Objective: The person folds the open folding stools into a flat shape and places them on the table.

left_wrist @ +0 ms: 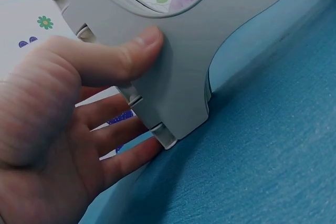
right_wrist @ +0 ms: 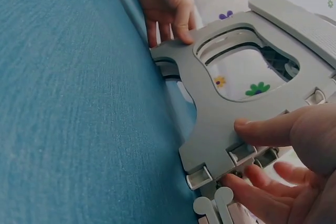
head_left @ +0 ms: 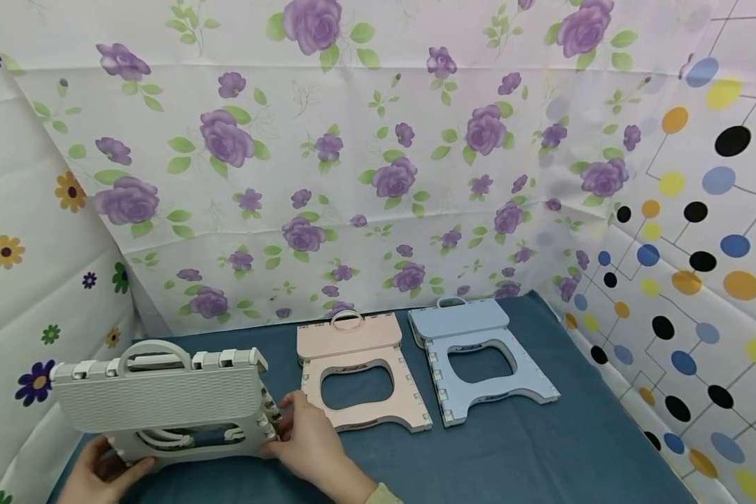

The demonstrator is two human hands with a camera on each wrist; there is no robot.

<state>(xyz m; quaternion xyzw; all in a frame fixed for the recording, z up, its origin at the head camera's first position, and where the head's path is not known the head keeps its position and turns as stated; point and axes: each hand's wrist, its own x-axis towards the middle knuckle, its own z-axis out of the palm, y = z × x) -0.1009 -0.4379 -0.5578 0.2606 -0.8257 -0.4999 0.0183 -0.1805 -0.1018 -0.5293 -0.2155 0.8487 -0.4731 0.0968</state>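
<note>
A pale grey folding step stool (head_left: 157, 402) stands upright at the left of the table, with its ridged top and loop handle uppermost. At its lower left edge, my left hand (head_left: 103, 477) grips a leg panel. The left wrist view shows the thumb (left_wrist: 144, 45) on the panel's face and the other fingers at its hinged edge. My right hand (head_left: 315, 444) holds the opposite side low down. In the right wrist view, its thumb (right_wrist: 257, 129) presses the panel's face, with the fingers around the hinged edge. The panels look slightly spread apart.
A pink folding stool (head_left: 349, 339) lies folded flat near the middle of the blue tablecloth (head_left: 510, 455). To its right lies a light blue folding stool (head_left: 460, 322), also flat. Flowered curtain (head_left: 346, 175) hangs behind, and a dotted one (head_left: 699, 294) closes the right side.
</note>
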